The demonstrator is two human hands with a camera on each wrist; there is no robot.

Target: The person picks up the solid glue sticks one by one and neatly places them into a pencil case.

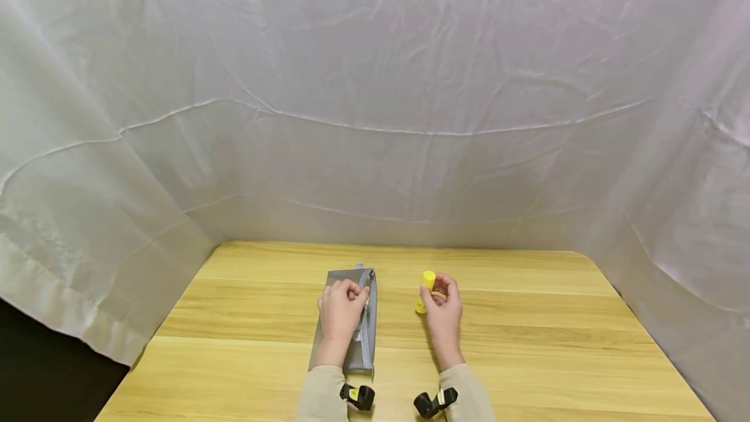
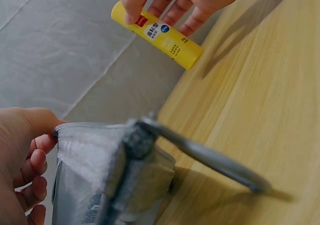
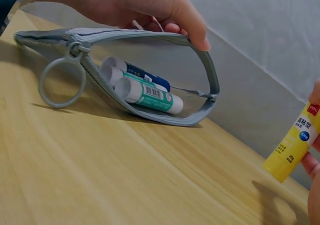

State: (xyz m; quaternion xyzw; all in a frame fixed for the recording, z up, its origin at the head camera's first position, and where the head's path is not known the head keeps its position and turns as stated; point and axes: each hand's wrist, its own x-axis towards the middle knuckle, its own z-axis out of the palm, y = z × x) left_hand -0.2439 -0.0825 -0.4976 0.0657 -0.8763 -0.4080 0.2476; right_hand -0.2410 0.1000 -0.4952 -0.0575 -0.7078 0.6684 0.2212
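Note:
My left hand (image 1: pixel 342 310) pinches the upper edge of a grey zip pouch (image 1: pixel 359 362) between thumb and fingers. The pouch lies on the table with its mouth gaping toward the right. Inside it, in the right wrist view, lie white-capped glue sticks: a green-labelled one (image 3: pixel 150 96) in front and a dark blue one (image 3: pixel 150 76) behind, with another partly hidden between them. To the right of the pouch, my right hand (image 1: pixel 444 318) grips a yellow glue stick (image 2: pixel 162 36) between thumb and fingers. This stick is tilted and apart from the pouch.
A ring-shaped zipper pull (image 3: pixel 42 82) hangs at the pouch's near end. The wooden table (image 1: pixel 545 331) extends to both sides. Pale fabric curtains (image 1: pixel 410 168) enclose its back and sides. Both wrists wear small black cameras (image 1: pixel 364 398).

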